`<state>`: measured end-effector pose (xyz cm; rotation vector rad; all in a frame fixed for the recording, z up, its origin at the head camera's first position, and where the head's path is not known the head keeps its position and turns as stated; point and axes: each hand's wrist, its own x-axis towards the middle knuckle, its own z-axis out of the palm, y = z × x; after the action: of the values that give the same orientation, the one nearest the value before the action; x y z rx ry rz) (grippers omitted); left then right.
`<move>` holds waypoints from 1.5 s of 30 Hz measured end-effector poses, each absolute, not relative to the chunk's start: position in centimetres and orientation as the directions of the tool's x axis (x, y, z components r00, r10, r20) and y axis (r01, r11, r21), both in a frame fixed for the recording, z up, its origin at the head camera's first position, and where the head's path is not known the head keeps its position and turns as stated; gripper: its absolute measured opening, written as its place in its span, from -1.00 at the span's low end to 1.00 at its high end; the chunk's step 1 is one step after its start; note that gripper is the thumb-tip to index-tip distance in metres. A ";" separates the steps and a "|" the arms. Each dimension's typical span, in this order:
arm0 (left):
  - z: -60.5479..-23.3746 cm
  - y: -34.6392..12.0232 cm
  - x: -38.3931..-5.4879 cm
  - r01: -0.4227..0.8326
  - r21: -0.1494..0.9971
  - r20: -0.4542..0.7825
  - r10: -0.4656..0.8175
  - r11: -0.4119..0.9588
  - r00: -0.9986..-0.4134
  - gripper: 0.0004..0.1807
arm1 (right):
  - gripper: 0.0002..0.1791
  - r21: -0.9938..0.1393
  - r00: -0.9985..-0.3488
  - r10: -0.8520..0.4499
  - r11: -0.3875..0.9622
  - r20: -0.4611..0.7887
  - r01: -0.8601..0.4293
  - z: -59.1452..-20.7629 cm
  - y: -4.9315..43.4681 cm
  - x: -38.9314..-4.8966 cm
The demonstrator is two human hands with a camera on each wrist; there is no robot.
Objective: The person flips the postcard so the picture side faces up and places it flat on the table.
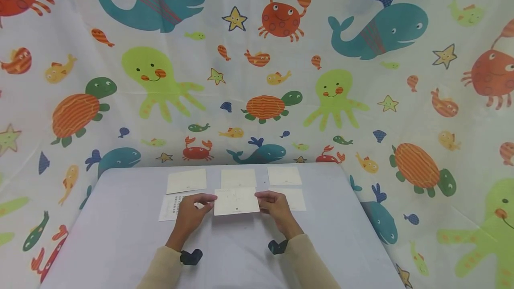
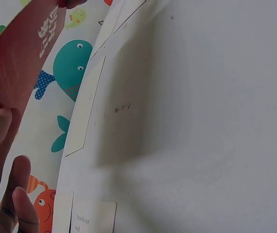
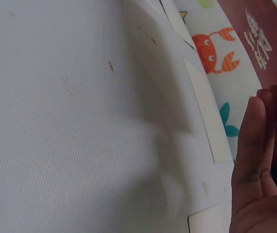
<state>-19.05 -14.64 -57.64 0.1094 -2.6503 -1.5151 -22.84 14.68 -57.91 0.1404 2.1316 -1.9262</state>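
Observation:
Held up above the table is a card (image 1: 236, 202), its pale face with a small dark mark turned to the head view. My left hand (image 1: 192, 216) pinches its left edge between thumb and fingers, and my right hand (image 1: 278, 208) pinches the right edge. From the left wrist view the card's other face (image 2: 24, 58) looks dark red with white lettering; the same red face (image 3: 260, 41) appears in the right wrist view. The card's shadow falls on the table below.
On the white table (image 1: 120, 235) lie several cards: a back row with a left card (image 1: 186, 181), a middle card (image 1: 238, 177) and a right card (image 1: 284, 175). Nearer are a printed card (image 1: 170, 207) and a plain card (image 1: 295, 200). A sea-animal curtain (image 1: 257, 79) hangs behind.

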 end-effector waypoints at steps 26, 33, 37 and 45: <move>-57.8 -14.0 -19.1 0.034 0.895 0.124 -0.177 0.444 -0.976 -0.77 | -0.69 -0.972 -0.972 -0.064 0.087 -0.225 0.219 -58.0 14.3 -22.2; -57.7 -13.6 -18.9 0.023 0.887 0.121 -0.185 0.461 -0.975 -0.70 | -0.62 -0.976 -0.979 -0.015 0.083 -0.205 0.203 -58.4 14.0 -21.9; -57.9 -13.6 -18.8 0.015 0.878 0.117 -0.185 0.478 -0.976 -0.69 | -0.63 -0.974 -0.978 -0.005 0.098 -0.206 0.205 -58.4 13.9 -21.8; -58.2 -13.9 -18.9 -0.005 0.855 0.093 -0.163 0.518 -0.982 -0.69 | -0.65 -0.965 -0.975 0.000 0.142 -0.224 0.222 -58.6 13.9 -21.7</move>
<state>-18.91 -13.87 -58.23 0.1448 -2.5939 -1.4600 -21.74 13.93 -58.62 0.2201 2.2386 -1.9404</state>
